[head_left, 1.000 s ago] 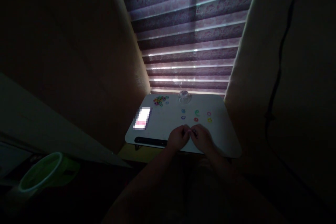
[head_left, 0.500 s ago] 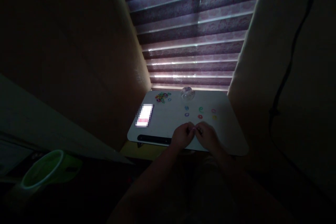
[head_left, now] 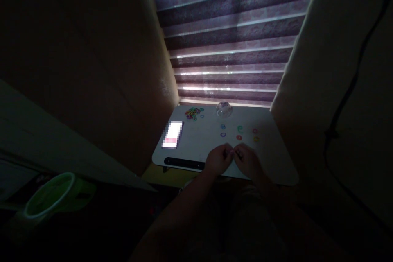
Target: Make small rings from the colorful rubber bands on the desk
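Over the front of a small white table point(head_left: 196, 139), my left hand point(head_left: 219, 159) and my right hand point(head_left: 248, 160) meet with their fingertips pinched together. Whatever lies between the fingers is too small and dark to make out. Just beyond them, small coloured rings are laid out in pairs: a blue ring point(head_left: 222, 126) above a purple ring point(head_left: 223, 134), a green ring point(head_left: 240, 129) above a red ring point(head_left: 239, 137), and a pink ring point(head_left: 255, 130) above a yellow ring point(head_left: 256, 139). Farther left lies a heap of mixed coloured rings point(head_left: 193, 113).
A clear round container point(head_left: 224, 109) stands at the table's back edge. A phone with a lit screen point(head_left: 172, 134) lies at the left, behind a black strip point(head_left: 184, 163) along the front edge. Pleated blinds point(head_left: 227, 57) hang behind; a green bin point(head_left: 50, 194) stands lower left.
The whole view has shifted slightly, so the table and hands appear a little farther right. My hands keep their fingertips together, and the rings on the table stay in place.
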`<action>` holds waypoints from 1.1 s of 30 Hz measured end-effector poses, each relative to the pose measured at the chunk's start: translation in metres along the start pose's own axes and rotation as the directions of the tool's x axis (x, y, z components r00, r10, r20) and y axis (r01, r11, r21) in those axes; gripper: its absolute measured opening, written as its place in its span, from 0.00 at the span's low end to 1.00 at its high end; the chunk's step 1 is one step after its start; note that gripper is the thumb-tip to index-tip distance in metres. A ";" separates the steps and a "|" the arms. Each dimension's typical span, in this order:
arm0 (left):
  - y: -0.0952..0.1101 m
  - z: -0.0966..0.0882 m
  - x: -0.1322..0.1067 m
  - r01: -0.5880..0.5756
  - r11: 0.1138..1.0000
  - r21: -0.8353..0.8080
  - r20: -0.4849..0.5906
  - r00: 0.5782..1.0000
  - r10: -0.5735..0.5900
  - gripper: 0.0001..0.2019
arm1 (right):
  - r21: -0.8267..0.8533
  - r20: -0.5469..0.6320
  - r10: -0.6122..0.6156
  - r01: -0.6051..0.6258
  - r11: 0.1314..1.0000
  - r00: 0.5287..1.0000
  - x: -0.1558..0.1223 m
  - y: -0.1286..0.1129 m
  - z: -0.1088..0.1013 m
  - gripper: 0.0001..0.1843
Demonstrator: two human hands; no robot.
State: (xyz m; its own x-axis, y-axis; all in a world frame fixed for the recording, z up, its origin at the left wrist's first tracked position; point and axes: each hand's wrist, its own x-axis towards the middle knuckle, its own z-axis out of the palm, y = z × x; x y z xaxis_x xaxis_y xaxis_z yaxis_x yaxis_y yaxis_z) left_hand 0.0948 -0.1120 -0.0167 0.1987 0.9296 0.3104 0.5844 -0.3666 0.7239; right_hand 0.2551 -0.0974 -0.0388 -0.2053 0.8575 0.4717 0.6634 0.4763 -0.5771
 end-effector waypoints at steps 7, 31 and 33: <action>-0.001 -0.001 0.000 0.025 0.998 -0.052 0.002 1.000 -0.025 0.11 | 0.000 -0.018 -0.033 0.033 0.999 0.999 0.000 0.004 0.003 0.11; -0.003 0.000 -0.001 -0.005 0.998 -0.059 0.008 1.000 0.005 0.08 | 0.017 0.026 -0.058 0.057 0.998 0.998 -0.001 0.003 0.001 0.09; -0.002 0.000 -0.001 0.007 0.999 -0.054 0.001 1.000 -0.007 0.08 | 0.021 0.020 -0.045 0.044 0.999 0.999 -0.001 0.003 0.001 0.08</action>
State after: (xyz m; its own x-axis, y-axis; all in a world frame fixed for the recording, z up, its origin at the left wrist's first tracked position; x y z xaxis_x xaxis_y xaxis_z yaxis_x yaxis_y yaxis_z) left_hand 0.0935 -0.1121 -0.0189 0.1949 0.9323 0.3048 0.5427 -0.3613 0.7583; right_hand 0.2564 -0.0968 -0.0415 -0.2489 0.8389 0.4840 0.6382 0.5180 -0.5696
